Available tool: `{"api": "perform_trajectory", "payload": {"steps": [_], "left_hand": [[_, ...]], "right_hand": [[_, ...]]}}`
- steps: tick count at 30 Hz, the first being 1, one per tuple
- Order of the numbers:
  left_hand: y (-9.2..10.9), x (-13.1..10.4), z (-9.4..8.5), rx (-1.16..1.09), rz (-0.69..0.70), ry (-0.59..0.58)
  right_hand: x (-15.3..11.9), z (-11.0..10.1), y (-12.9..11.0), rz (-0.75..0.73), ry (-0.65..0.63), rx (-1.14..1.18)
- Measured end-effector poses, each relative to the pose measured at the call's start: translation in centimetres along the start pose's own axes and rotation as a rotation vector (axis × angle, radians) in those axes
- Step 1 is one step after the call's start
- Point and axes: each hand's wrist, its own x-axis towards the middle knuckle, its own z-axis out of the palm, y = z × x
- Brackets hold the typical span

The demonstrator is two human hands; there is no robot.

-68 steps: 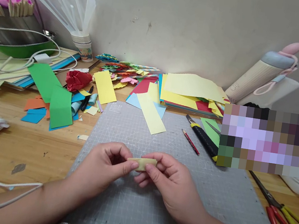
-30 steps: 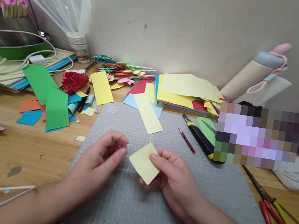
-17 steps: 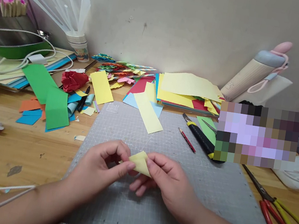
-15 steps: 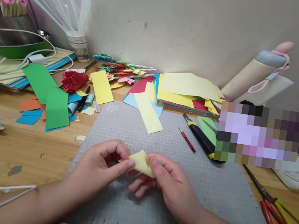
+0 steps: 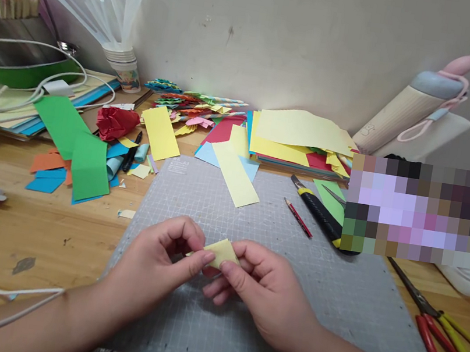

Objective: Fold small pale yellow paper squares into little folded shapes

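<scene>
A small folded piece of pale yellow paper (image 5: 222,250) is held between my two hands, just above the grey cutting mat (image 5: 179,315). My left hand (image 5: 170,254) pinches its left end between thumb and fingers. On the other side, my right hand (image 5: 261,283) presses its thumb on the paper's lower right edge, with fingers behind and partly hidden. Beyond the hands, a pale yellow paper strip (image 5: 235,176) lies across the mat's far edge. A red pencil (image 5: 298,218) and a black and yellow utility knife (image 5: 320,212) rest to the right.
Red-and-yellow-handled scissors (image 5: 430,314) lie at the right. Green paper strips (image 5: 91,163), crumpled red paper (image 5: 117,123) and scraps cover the left. Stacked coloured paper (image 5: 303,130) sits by the wall, with a bottle (image 5: 409,102) leaning nearby. A white cable (image 5: 1,291) crosses the near left.
My right thumb has moved left and down onto the paper's lower edge, and the right-hand flap now looks folded over. My left hand keeps its pinch. The view has shifted slightly.
</scene>
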Motion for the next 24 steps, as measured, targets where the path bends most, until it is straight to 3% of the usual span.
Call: {"api": "perform_trajectory", "payload": {"steps": [15,19,24], "left_hand": [[-0.17,0.09,0.15,-0.044,-0.069,-0.020],[0.08,0.07,0.04,0.079,-0.008,-0.100],[0.47,0.15,-0.03,0.155,0.009,-0.111]], "right_hand": [[-0.07,-0.04,0.14,0.006,-0.013,-0.026],[-0.25,0.13,0.06,0.068,-0.032,-0.095],[-0.35,0.29,-0.11,0.082,-0.027,-0.111]]}}
